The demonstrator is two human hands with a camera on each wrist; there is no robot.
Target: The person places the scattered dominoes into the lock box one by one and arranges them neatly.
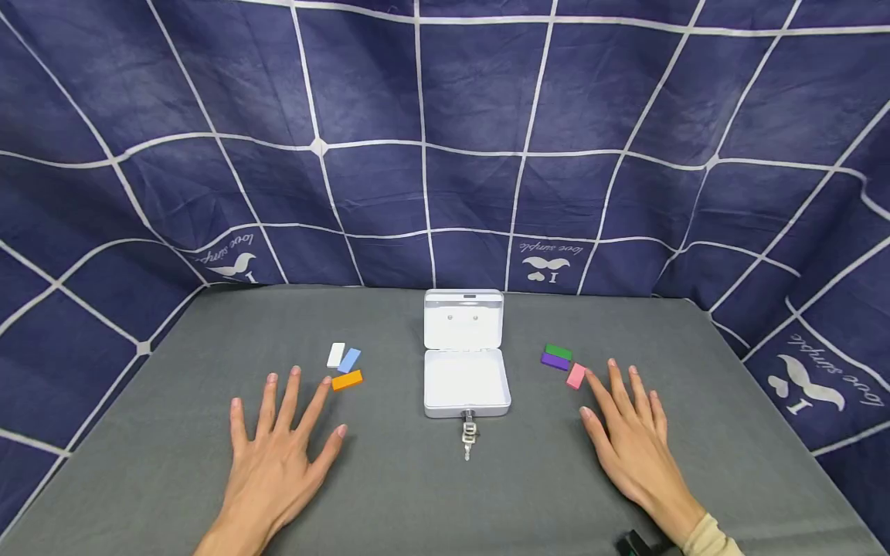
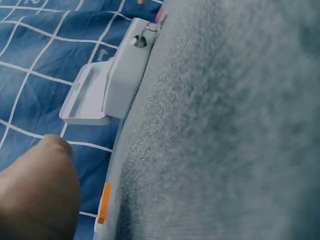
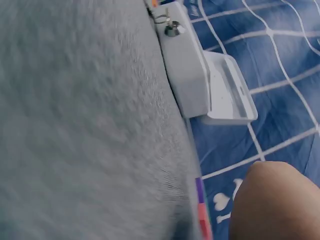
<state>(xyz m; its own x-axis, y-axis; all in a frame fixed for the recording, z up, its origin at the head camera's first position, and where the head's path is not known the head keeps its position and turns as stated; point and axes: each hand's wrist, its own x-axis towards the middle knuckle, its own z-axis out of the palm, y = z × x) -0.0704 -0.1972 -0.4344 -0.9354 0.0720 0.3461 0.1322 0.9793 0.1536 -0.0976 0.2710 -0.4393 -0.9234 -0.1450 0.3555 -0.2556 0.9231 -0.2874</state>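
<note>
Holding the left hand point(image 1: 278, 459) palm down at the near left of the grey counter point(image 1: 452, 510), spreading its fingers and thumb well apart and having hold of nothing in that grip. Pointing its index finger right at the left end of an orange block point(image 1: 347, 380), being unable to tell touching from just missing. Seeing a white block point(image 1: 336, 354) and a light blue block point(image 1: 350, 360) lying just beyond the orange one. Holding the right hand point(image 1: 636, 448) palm down on the other side, straightening the fingers, standing the thumb off to the side and grasping nothing with that grip either. Pointing the index fingertip at the right edge of a pink block point(image 1: 575, 376), again being unable to tell contact. Seeing a purple block point(image 1: 555, 361) lying alongside a green block point(image 1: 558, 352), just beyond and left of the pink one. Facing a white box point(image 1: 466, 378) standing open between both groups, its lid point(image 1: 462, 320) raised at the far side and its keys point(image 1: 468, 444) hanging at the front. Looking beyond at a navy cloth point(image 1: 368, 69) with white lines, and noticing a beige sleeve point(image 1: 711, 538) at the right wrist.
</note>
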